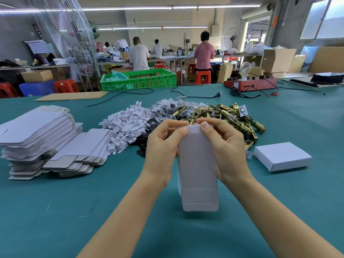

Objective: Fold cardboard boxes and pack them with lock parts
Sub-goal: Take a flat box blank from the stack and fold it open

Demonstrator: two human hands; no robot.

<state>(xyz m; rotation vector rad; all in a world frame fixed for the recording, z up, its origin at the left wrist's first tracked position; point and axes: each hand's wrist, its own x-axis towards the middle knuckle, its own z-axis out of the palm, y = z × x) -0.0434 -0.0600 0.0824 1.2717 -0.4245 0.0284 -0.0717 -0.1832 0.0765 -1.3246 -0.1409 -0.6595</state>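
Teal table (55,211) carries the stack of flat blanks (39,138), then the heap of brass lock parts (223,118), then one finished box (282,157). Left hand (163,146) and right hand (221,144) pinch a half-folded box (198,168) held above the table, far flap closing, not yet filled; most work remains

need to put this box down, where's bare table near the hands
Bare green table lies below the flat box stack on the left, and in front of the closed box on the right. Past the hands it is crowded: white inserts, brass latches.
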